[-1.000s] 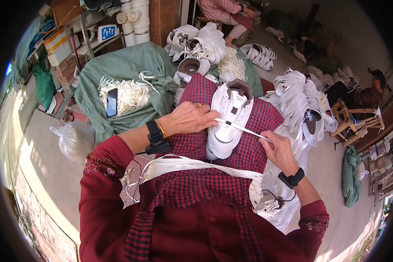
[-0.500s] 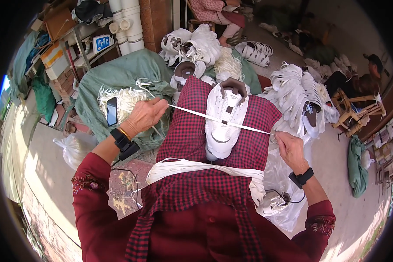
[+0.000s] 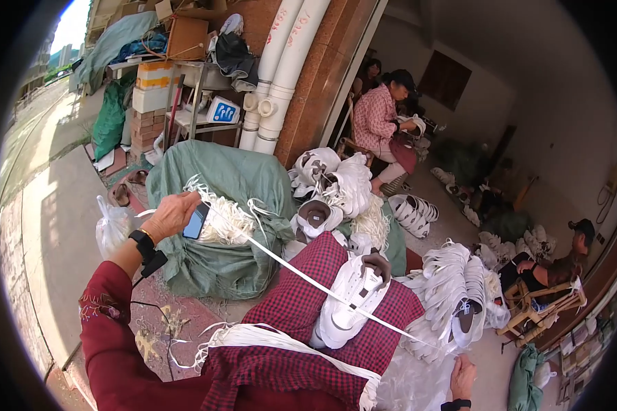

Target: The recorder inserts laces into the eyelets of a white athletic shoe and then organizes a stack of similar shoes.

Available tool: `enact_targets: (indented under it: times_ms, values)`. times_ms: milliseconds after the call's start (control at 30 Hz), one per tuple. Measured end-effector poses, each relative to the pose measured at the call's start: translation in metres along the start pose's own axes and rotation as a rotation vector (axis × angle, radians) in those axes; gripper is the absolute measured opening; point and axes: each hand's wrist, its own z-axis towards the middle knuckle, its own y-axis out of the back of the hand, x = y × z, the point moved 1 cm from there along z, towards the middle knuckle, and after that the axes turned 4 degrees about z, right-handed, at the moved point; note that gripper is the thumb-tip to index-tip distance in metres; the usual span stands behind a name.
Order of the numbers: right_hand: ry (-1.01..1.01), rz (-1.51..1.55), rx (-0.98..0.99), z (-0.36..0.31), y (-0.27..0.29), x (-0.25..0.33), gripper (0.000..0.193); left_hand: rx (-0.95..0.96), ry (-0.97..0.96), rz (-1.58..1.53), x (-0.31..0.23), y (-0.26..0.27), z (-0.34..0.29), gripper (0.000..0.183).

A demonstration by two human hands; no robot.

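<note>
A white shoe (image 3: 337,320) with a brown lining lies on my lap, over a red-and-black checked apron (image 3: 298,284). One flat white shoelace (image 3: 281,261) crosses the shoe's front, stretched slantwise between my hands. My left hand (image 3: 173,215) is raised at the left with fingers pinched, a short lace end poking out beside it. It overlaps a phone (image 3: 196,222) lying by a heap of white laces (image 3: 223,220). At the lower right, my right hand (image 3: 463,377) is closed at the lace's other end; its fingertips are small and partly hidden. More white laces (image 3: 253,335) lie across my waist.
A green sack (image 3: 212,171) bulges at the left front. Bundles of white shoes (image 3: 452,288) stand at the right, others (image 3: 343,181) ahead. A seated person (image 3: 377,116) works with a shoe in the doorway; another person (image 3: 562,257) sits at the right beside a wooden stool (image 3: 538,308).
My hands have moved farther apart, left hand up and leftward, right hand lower. The lace now slants more steeply over the shoe. The view has tilted and shows more of the doorway.
</note>
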Motion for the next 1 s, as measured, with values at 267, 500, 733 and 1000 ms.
enact_targets:
  times_ms: [267, 500, 733, 1000]
  values:
    - [-0.107, -0.196, 0.076, -0.013, 0.033, -0.026, 0.032, -0.009, 0.101, 0.061, 0.033, 0.015, -0.011, 0.013]
    - [-0.135, -0.220, -0.003, -0.045, 0.067, -0.050, 0.029, -0.070, 0.230, 0.207, 0.087, 0.035, -0.044, 0.020]
    - [-0.330, -0.329, 0.002, -0.067, 0.089, -0.077, 0.027, -0.128, 0.333, 0.236, 0.108, 0.033, -0.078, 0.016]
    - [-0.263, -0.986, 0.231, -0.130, 0.113, -0.224, 0.028, -0.161, 0.403, 0.156, 0.128, -0.002, -0.089, 0.014]
